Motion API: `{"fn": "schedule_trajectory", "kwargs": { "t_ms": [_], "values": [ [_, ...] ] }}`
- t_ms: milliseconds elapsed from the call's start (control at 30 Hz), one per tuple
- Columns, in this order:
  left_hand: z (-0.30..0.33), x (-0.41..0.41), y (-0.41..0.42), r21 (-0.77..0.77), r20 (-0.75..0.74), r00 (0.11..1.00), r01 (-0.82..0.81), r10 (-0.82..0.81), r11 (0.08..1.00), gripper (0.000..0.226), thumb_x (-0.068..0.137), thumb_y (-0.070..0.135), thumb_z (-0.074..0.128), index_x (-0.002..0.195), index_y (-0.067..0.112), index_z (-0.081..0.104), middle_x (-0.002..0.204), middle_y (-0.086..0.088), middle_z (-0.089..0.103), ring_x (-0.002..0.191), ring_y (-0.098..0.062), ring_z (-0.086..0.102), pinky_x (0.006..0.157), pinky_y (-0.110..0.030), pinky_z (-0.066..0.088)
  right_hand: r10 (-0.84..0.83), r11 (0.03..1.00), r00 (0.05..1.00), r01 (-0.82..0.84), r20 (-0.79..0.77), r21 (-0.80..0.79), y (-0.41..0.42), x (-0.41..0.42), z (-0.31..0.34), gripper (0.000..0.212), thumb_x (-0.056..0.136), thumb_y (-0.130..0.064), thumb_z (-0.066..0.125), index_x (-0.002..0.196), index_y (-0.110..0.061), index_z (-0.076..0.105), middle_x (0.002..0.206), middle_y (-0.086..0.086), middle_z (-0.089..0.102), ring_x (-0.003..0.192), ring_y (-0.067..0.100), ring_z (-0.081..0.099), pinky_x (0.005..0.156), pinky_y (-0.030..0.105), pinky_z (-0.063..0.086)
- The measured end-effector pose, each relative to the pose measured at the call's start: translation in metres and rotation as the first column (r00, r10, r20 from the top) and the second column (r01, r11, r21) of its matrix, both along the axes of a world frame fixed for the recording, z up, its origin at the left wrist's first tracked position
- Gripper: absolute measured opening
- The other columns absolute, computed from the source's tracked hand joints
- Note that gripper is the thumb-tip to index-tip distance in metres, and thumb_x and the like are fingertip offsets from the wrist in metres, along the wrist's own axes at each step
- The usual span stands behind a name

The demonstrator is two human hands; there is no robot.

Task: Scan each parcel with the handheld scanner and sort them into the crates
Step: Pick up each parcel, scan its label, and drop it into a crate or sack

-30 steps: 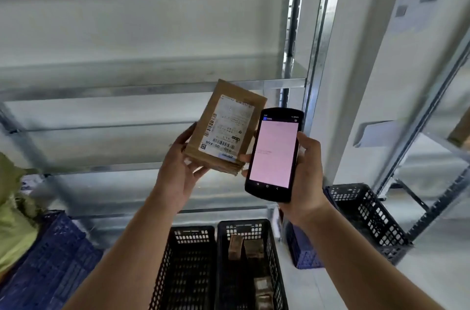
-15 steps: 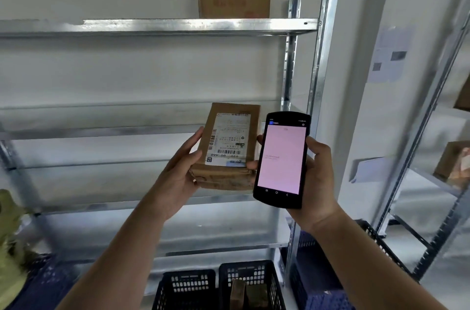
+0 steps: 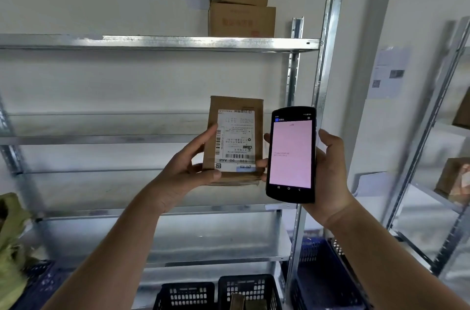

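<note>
Before the metal shelving [image 3: 162,43], the left hand [image 3: 178,177] holds a brown parcel [image 3: 235,142] upright — long axis vertical, label facing the camera, print upside down. Just right, the right hand [image 3: 328,172] grips the handheld scanner [image 3: 292,154] — upright, pink screen toward the viewer.

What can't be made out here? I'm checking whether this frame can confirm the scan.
- Scanner screen text: too small, head view.
- Parcel label print: blurred; right edge hidden by the scanner.
- Black crates: cut off by the bottom edge, contents unclear.
- Right hand fingers: mostly behind the scanner.
</note>
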State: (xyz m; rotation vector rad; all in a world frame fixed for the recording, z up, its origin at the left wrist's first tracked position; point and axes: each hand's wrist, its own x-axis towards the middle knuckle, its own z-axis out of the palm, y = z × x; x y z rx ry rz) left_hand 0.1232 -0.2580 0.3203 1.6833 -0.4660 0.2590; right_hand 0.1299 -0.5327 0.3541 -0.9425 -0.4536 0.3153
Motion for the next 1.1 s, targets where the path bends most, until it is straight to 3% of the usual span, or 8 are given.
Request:
{"fn": "schedule_trajectory", "kwargs": {
  "t_ms": [133, 233, 467, 600, 733, 833, 933, 1100],
  "values": [
    [0.002, 0.005, -0.002, 0.122, 0.124, 0.985, -0.132, 0.116, 0.984, 0.097, 0.087, 0.001, 0.083, 0.158, 0.051, 0.040, 0.155, 0.013, 0.053, 0.142, -0.016, 0.054, 0.115, -0.041, 0.049, -0.050, 0.999, 0.998, 0.049, -0.045, -0.012, -0.005, -0.008, 0.010, 0.060, 0.102, -0.050, 0.036, 0.119, -0.012, 0.079, 0.128, 0.025, 0.069, 0.088, 0.037, 0.068, 0.080, 0.043, 0.059],
    [0.004, 0.014, 0.000, 0.163, 0.199, 0.967, -0.190, 0.157, 0.968, 0.101, 0.084, 0.006, 0.087, 0.159, 0.051, 0.037, 0.157, 0.007, 0.047, 0.145, -0.015, 0.049, 0.116, -0.038, 0.048, -0.046, 0.997, 0.997, 0.042, -0.056, -0.072, -0.010, -0.014, 0.017, 0.062, 0.105, -0.050, 0.033, 0.135, -0.012, 0.071, 0.138, 0.025, 0.067, 0.093, 0.038, 0.067, 0.085, 0.047, 0.058],
    [0.027, 0.027, -0.007, 0.263, 0.385, 0.909, -0.273, 0.159, 0.925, 0.107, 0.080, 0.013, 0.089, 0.164, 0.042, 0.029, 0.151, 0.011, 0.041, 0.146, -0.010, 0.041, 0.105, -0.016, 0.048, 0.062, 0.996, 0.993, -0.067, -0.096, -0.056, -0.020, -0.030, 0.024, 0.063, 0.102, -0.051, 0.038, 0.136, -0.011, 0.072, 0.131, 0.025, 0.070, 0.094, 0.042, 0.069, 0.082, 0.048, 0.059],
    [0.042, 0.026, -0.019, 0.227, 0.424, 0.891, -0.281, 0.165, 0.933, 0.108, 0.073, 0.022, 0.090, 0.158, 0.054, 0.031, 0.140, 0.043, 0.037, 0.143, -0.014, 0.044, 0.106, -0.027, 0.054, 0.092, 0.993, 0.991, -0.099, -0.101, -0.065, -0.022, -0.039, 0.030, 0.063, 0.104, -0.050, 0.037, 0.137, -0.007, 0.070, 0.129, 0.026, 0.070, 0.090, 0.041, 0.069, 0.078, 0.047, 0.059],
    [0.051, 0.032, -0.026, 0.242, 0.457, 0.877, -0.285, 0.151, 0.927, 0.112, 0.071, 0.024, 0.092, 0.158, 0.058, 0.030, 0.139, 0.045, 0.035, 0.144, -0.018, 0.044, 0.106, -0.038, 0.057, 0.130, 0.987, 0.985, -0.140, -0.117, -0.074, -0.024, -0.043, 0.032, 0.064, 0.103, -0.052, 0.039, 0.137, -0.007, 0.070, 0.127, 0.025, 0.070, 0.089, 0.040, 0.068, 0.077, 0.046, 0.058],
    [0.053, 0.039, -0.026, 0.246, 0.466, 0.873, -0.286, 0.145, 0.926, 0.117, 0.074, 0.010, 0.095, 0.159, 0.057, 0.030, 0.143, 0.031, 0.037, 0.142, -0.026, 0.045, 0.101, -0.043, 0.060, 0.178, 0.978, 0.975, -0.190, -0.129, -0.084, -0.027, -0.047, 0.033, 0.064, 0.102, -0.051, 0.040, 0.137, -0.007, 0.070, 0.129, 0.026, 0.069, 0.091, 0.040, 0.068, 0.078, 0.046, 0.057],
    [0.055, 0.044, -0.025, 0.279, 0.474, 0.868, -0.305, 0.146, 0.911, 0.117, 0.075, 0.007, 0.095, 0.162, 0.051, 0.029, 0.147, 0.012, 0.035, 0.145, -0.027, 0.040, 0.100, -0.034, 0.060, 0.206, 0.970, 0.967, -0.222, -0.152, -0.100, -0.029, -0.049, 0.033, 0.063, 0.101, -0.049, 0.040, 0.137, -0.006, 0.070, 0.131, 0.028, 0.068, 0.092, 0.042, 0.068, 0.077, 0.046, 0.057],
    [0.058, 0.050, -0.024, 0.317, 0.470, 0.868, -0.335, 0.160, 0.887, 0.117, 0.076, 0.011, 0.094, 0.161, 0.054, 0.027, 0.154, 0.008, 0.029, 0.147, -0.026, 0.035, 0.102, -0.032, 0.059, 0.255, 0.955, 0.952, -0.276, -0.170, -0.112, -0.033, -0.051, 0.032, 0.065, 0.102, -0.048, 0.037, 0.139, -0.003, 0.067, 0.133, 0.030, 0.066, 0.088, 0.042, 0.070, 0.072, 0.046, 0.060]
  ]
}}
